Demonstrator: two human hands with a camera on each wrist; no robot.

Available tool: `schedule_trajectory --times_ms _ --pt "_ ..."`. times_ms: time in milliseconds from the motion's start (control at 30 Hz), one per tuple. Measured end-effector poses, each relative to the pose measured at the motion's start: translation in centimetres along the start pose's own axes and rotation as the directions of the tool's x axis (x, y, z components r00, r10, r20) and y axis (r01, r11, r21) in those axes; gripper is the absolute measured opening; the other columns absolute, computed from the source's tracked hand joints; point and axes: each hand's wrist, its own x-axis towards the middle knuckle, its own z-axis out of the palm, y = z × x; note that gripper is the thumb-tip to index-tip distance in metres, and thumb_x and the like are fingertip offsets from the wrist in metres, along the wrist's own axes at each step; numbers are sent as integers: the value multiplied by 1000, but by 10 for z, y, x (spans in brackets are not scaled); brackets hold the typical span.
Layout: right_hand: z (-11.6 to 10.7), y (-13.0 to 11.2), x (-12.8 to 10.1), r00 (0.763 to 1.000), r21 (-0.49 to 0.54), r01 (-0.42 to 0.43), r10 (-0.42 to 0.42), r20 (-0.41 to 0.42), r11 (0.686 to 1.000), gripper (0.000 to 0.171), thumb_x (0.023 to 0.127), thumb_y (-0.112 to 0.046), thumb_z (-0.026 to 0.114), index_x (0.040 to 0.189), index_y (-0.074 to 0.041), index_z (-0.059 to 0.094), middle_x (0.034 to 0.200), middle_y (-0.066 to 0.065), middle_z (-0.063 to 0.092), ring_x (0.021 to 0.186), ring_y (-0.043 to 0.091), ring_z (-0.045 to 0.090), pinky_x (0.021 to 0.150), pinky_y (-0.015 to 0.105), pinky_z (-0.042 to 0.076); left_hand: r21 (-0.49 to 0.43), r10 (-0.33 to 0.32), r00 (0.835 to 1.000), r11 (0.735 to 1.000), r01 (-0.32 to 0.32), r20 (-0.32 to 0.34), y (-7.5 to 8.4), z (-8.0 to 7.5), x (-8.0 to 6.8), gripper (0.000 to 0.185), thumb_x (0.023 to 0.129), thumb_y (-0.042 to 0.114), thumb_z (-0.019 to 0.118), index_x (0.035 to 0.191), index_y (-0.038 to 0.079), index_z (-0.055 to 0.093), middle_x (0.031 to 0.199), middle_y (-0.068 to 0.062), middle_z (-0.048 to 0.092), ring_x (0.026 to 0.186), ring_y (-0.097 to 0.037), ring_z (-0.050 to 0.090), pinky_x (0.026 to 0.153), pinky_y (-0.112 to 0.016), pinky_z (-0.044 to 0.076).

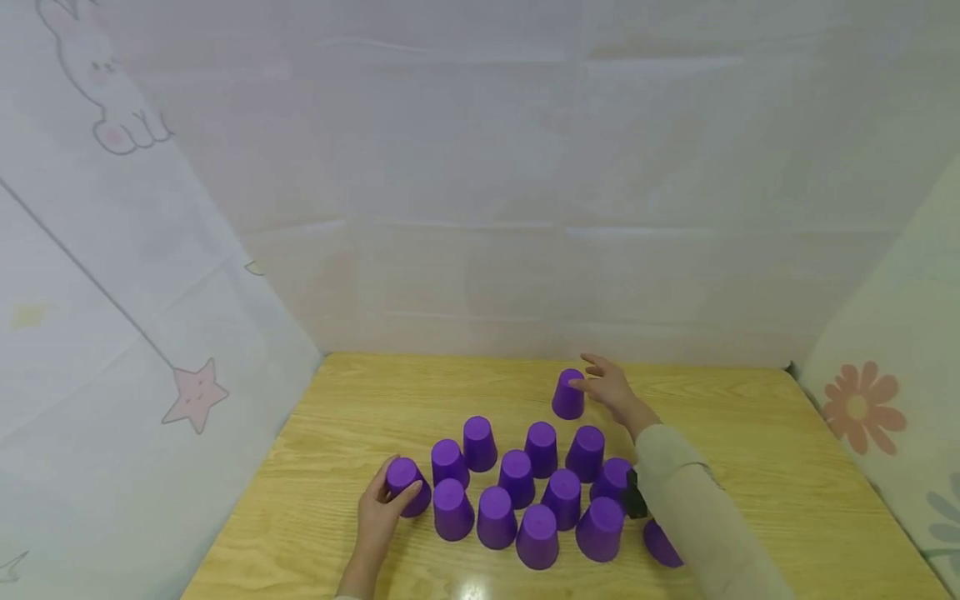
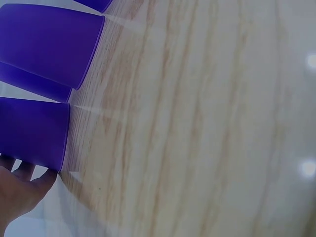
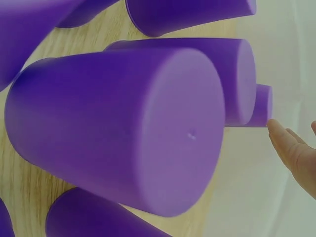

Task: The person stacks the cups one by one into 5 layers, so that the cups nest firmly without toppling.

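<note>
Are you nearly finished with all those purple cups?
Hard to call it nearly finished. About a dozen purple plastic cups stand upside down in a loose cluster on the wooden table. Nothing is stacked. In hand: the left hand holds the leftmost purple cup, and the right hand touches the far purple cup standing apart. Another cup lies partly hidden under the right sleeve.

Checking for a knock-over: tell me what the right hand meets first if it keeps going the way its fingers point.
The right hand points left toward the lone far purple cup. Its fingertips look at or nearly on the cup's side, so that cup comes first; whether they touch is unclear.
</note>
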Motion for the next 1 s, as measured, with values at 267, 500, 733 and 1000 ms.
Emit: schedule_trajectory --times_ms 267,500,733,1000 --pt "0 -6 -7 998 -16 45 -45 37 999 67 91 -13 58 148 -7 22 149 28 21 136 45 26 109 55 29 -20 11 1000 1000 -11 -26 2 -5 -1 59 82 18 71 134 4 48 127 -20 57 93 10 54 83 -9 45" --pt "-8 -10 -19 994 -65 90 -86 65 994 68 91 -18 58 148 -9 21 150 26 22 137 45 23 109 59 28 32 32 999 999 -31 -32 7 -10 6 59 83 19 70 136 6 46 130 -17 55 99 9 51 100 -33 46" --pt "-18 -12 -29 991 -110 124 -116 70 986 70 90 -21 61 148 -8 22 148 27 25 136 47 24 107 58 31 89 57 997 995 -51 -59 13 -17 18 58 85 20 68 137 6 45 132 -17 54 104 5 51 101 -35 44" --pt "-31 -12 -45 984 -156 170 -159 83 973 69 92 -21 59 148 -8 21 148 29 25 134 49 26 106 59 32 56 35 999 998 -33 -36 27 -24 31 62 83 21 70 138 9 44 136 -16 51 110 -3 52 103 -36 43"
